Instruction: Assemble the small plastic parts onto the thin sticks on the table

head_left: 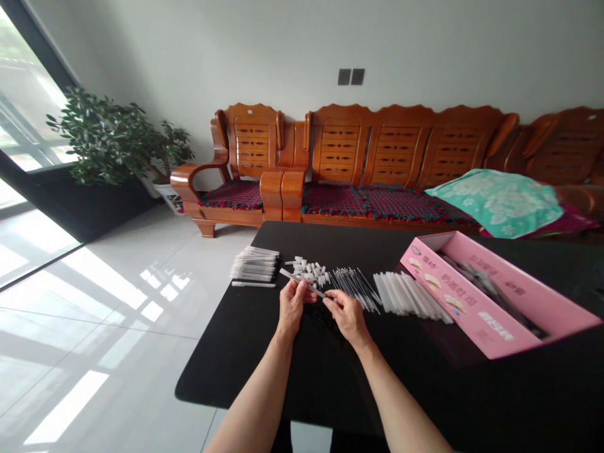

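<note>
My left hand and my right hand meet above the black table, both pinching one slim white plastic tube with a dark tip at its right end. A pile of small white plastic caps lies just beyond my fingers. To the left is a bundle of white plastic sticks, with a single stick in front of it. To the right lie thin dark-tipped rods, then a row of white tubes.
An open pink cardboard box holding dark items stands on the table's right. Behind the table is a wooden sofa with red cushions and a green cloth. A potted plant stands by the window, and a tiled floor surrounds the table.
</note>
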`<state>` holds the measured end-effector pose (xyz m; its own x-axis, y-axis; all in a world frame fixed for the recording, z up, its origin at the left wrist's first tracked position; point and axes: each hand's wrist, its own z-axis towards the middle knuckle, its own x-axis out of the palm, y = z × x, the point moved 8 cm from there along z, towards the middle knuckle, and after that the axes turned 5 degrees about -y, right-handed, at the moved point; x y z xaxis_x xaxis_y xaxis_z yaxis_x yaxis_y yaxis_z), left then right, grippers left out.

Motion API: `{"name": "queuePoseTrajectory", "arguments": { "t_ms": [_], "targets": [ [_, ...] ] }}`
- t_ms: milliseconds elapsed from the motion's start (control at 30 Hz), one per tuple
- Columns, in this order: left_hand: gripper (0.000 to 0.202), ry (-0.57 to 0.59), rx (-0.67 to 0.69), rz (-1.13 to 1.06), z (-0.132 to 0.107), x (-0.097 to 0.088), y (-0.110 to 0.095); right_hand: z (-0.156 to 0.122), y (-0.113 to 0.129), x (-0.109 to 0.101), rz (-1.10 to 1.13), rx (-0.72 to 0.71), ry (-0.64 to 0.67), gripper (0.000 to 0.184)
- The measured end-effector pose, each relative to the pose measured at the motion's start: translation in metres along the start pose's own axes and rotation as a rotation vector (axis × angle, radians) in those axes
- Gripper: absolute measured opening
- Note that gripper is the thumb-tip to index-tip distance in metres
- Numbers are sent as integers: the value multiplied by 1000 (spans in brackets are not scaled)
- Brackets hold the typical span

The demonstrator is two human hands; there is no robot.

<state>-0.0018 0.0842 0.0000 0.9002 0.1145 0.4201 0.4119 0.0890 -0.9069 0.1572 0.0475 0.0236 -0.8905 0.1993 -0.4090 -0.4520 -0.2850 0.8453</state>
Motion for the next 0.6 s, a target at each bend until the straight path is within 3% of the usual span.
{"name": "queuePoseTrajectory", "arguments": {
  "t_ms": [400,600],
  "targets": [
    [42,0,4,-7,0,1,0,0,2,0,-47,-43,13,29],
    [44,-31,8,13,0,-1,2,0,5,-4,-59,-68,-48,22]
  ]
}}
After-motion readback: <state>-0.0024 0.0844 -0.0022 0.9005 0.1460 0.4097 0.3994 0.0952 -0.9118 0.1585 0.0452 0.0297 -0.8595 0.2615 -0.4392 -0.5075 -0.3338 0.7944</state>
